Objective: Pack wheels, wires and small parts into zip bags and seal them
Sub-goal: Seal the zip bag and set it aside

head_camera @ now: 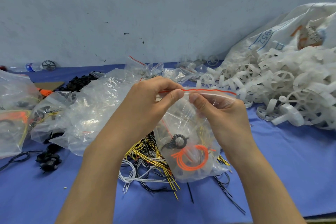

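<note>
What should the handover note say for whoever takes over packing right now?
Left hand: pinches the red zip strip of the clear plastic zip bag at its left end.
Right hand: pinches the same strip beside it.
Bag is held above the loose pile of yellow, black and white wires; inside are an orange wire coil, a black ring part and yellow wires.
Done: bag filled.
Left: finish pressing the seal rightwards; white plastic wheels await at right.

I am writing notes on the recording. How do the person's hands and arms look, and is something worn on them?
Both arms are bare to the bottom edge of the picture: no sleeves show. The left hand and right hand wear no gloves, and no ring, watch or bracelet shows. The nails are short and unpainted.
</note>
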`<state>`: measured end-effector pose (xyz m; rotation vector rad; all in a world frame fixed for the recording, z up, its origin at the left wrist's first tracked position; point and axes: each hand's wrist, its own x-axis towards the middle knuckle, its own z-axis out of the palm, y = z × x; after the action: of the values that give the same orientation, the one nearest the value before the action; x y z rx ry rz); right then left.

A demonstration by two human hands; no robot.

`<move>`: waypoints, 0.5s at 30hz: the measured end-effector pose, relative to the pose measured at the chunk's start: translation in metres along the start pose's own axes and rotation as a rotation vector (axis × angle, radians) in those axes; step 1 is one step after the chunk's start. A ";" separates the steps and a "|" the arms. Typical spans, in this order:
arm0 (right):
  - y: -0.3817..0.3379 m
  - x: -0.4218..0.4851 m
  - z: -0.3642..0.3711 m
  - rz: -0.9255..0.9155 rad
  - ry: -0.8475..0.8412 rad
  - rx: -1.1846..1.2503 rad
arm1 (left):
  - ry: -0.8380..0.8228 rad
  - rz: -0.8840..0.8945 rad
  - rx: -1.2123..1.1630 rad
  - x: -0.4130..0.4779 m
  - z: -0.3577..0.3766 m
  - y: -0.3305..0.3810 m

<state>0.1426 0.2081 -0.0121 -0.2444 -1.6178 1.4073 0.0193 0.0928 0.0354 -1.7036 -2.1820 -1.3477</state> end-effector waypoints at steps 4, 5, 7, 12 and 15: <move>0.001 0.001 0.000 -0.010 0.001 -0.008 | -0.002 -0.004 -0.002 0.000 0.001 0.001; 0.002 0.001 0.000 -0.013 0.002 -0.014 | 0.001 -0.004 -0.001 0.000 0.001 0.001; 0.002 0.001 0.000 -0.013 0.007 -0.014 | 0.010 0.001 0.004 -0.001 0.002 0.002; 0.003 0.001 0.000 -0.008 0.019 -0.020 | 0.011 -0.001 0.007 0.000 0.005 0.004; 0.003 0.001 0.000 -0.012 0.021 -0.027 | 0.008 0.006 0.025 0.000 0.007 0.005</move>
<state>0.1409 0.2103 -0.0141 -0.2642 -1.6189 1.3703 0.0266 0.0977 0.0342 -1.6926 -2.1782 -1.3176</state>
